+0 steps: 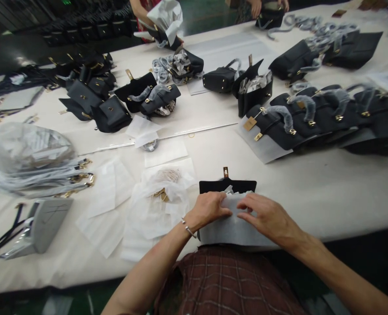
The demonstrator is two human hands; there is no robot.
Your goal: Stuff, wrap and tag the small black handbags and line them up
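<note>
A black handbag (210,187) stands at the table edge before me, its flap up with a gold clasp plate (225,172) on top. Crumpled stuffing paper (229,190) pokes from its mouth. A pale grey sheet of paper (228,232) covers the near side of the bag. My left hand (210,209) grips the upper edge of that sheet, thumb in front. Over the sheet's right part, my right hand (264,214) has its fingers bent and a gap between thumb and forefinger. The bag's lower body is hidden behind the sheet.
Wrapped-handle black handbags (279,127) line the right side; more black bags (111,113) lie across the middle. To my left are thin white sheets (105,188), a clear plastic bag (177,205) of small parts, wrapped straps (36,179) and a grey block (49,223). Co-workers' hands (256,8) are opposite.
</note>
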